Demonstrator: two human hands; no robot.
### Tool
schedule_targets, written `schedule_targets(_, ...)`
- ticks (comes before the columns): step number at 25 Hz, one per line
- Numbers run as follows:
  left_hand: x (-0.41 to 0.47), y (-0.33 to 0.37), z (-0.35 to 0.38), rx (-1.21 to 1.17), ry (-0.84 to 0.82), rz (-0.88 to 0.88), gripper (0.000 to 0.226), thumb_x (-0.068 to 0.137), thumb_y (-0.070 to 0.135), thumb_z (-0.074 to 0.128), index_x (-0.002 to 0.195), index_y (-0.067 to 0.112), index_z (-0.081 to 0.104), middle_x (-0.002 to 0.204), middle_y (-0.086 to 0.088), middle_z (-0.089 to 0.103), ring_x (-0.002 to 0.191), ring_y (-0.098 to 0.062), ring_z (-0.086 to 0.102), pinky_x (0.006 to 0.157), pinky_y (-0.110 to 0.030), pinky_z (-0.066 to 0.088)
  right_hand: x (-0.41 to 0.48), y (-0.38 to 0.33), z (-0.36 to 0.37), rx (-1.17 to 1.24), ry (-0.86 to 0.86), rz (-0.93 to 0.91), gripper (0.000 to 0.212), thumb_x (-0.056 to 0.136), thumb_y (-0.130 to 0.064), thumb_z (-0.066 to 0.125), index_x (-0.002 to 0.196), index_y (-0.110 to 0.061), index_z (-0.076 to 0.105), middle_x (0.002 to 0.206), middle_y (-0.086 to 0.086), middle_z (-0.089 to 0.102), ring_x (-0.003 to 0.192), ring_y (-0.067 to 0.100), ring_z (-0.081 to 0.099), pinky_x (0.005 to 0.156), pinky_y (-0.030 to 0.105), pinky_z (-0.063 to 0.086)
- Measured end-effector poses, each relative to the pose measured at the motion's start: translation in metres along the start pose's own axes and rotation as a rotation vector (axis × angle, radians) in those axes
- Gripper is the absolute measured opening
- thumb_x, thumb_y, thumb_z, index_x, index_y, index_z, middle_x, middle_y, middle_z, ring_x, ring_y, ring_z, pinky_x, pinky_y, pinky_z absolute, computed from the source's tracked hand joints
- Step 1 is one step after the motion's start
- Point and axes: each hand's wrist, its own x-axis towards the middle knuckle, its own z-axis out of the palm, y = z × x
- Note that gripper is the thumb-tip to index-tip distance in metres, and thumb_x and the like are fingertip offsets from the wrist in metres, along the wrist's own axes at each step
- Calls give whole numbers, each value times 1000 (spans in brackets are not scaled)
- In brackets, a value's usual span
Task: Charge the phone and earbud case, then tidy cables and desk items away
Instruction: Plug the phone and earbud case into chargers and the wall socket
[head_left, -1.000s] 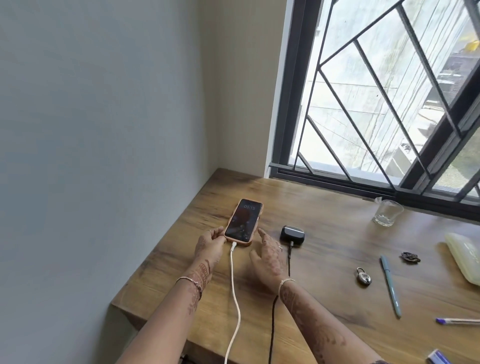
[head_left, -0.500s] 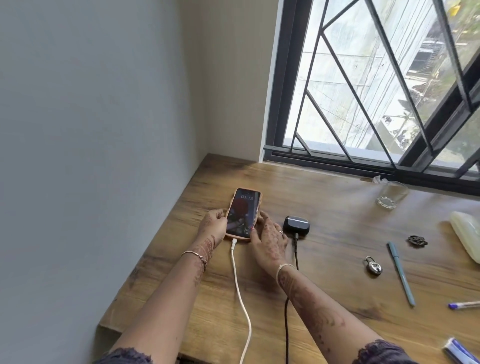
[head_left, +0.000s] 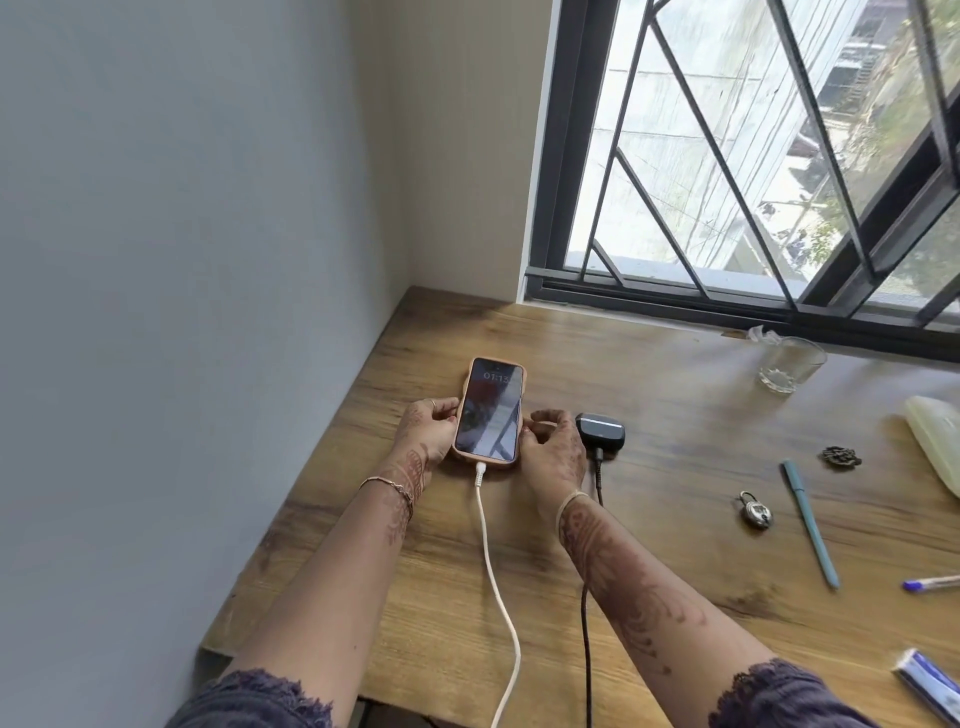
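Bearing a phone (head_left: 490, 410) — wooden desk (head_left: 675, 499) against barred window (head_left: 727, 156).

The wooden desk (head_left: 649, 519) carried a phone (head_left: 491, 410) lying face up near its left edge with a white cable (head_left: 496, 577) plugged in, and just beside it a black earbud case (head_left: 602, 430) on a black cable (head_left: 587, 649). Both cables trailed off the near edge. To the right lay a drinking glass (head_left: 790, 364), a padlock (head_left: 756, 512), a teal pen (head_left: 810, 525), a small dark ornament (head_left: 841, 456), a pale plastic box (head_left: 935, 441), a blue-capped pen (head_left: 930, 583) and a blue-and-white packet (head_left: 930, 686).
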Motion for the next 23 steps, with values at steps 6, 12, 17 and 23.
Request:
schedule_targets(6,3,-5,-4,-83,-62,-20,33,87,-9,56,119,-4,61,110,-16,66,87,-13,60,66,-6,50,2,3,4,154,39,39,24,81,-11,69,81,-29,52,86,-6,67,91,15,67,84,24,49)
schedule_targets(12,3,-10,-11,-163,-121,4,37,86,-15,52,122,-6,57,111,-18,64,94,-18,61,90,-26,50,5,10,10,367,-10,62,25,77,-5,72,81,-24,57,88,3,70,85,19,68,87,43,56)
schedule_targets(17,0,-18,-12,-248,-142,44,38,87,-16,51,123,-6,55,106,-13,65,88,-10,62,76,-12,53,6,14,9,450,-48,79,22,76,-4,73,86,-19,61,94,11,72,93,26,70,88,48,56)
schedule_targets(23,-6,-26,-17,-392,-154,82,38,85,-13,56,120,2,60,115,-14,66,106,-19,63,92,-27,52,3,11,1,672,-160,145,25,75,7,72,92,-9,65,103,21,71,96,28,70,85,42,58)
